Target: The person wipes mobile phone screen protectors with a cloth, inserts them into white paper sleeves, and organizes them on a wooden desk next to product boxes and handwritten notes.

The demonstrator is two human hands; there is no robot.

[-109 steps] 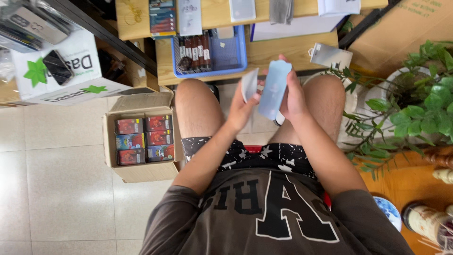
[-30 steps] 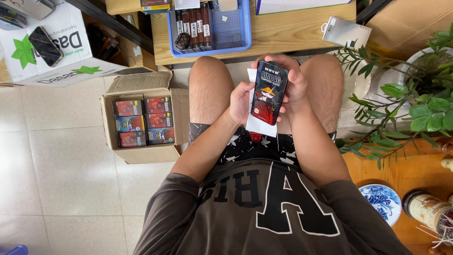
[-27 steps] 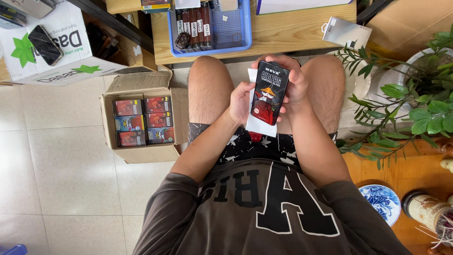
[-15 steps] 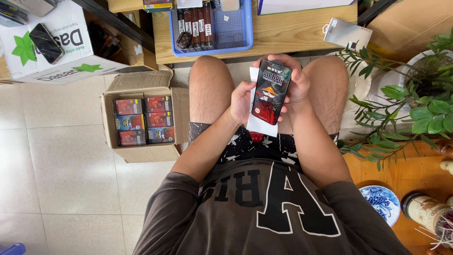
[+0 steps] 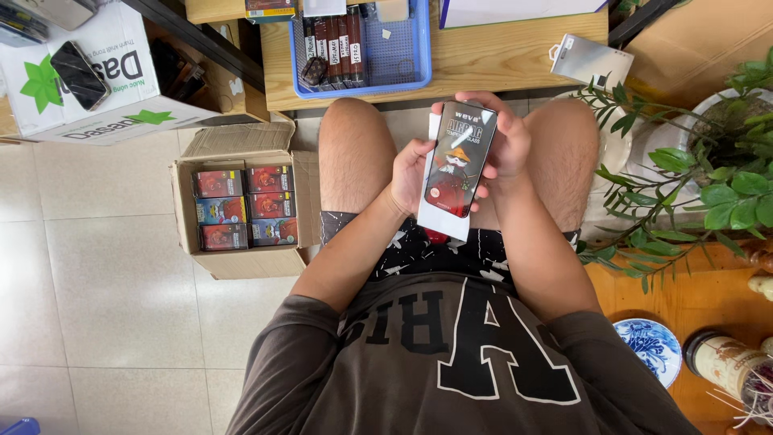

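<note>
So the dark glossy screen-protector sheet (image 5: 457, 161) sits on a white sleeve (image 5: 441, 217), held above the lap between the knees, long axis running away from the body, slightly tilted. Left hand (image 5: 409, 173) cups the left edge from below, right hand (image 5: 506, 141) wraps the top right corner, both closed on it. Blue tray (image 5: 419, 56) on the bench ahead, carton of red boxes (image 5: 241, 209) off to the left.

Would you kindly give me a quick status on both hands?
Left hand and right hand both gripping the dark printed glass sheet over its white sleeve, above the lap. Nothing obstructing.
</note>
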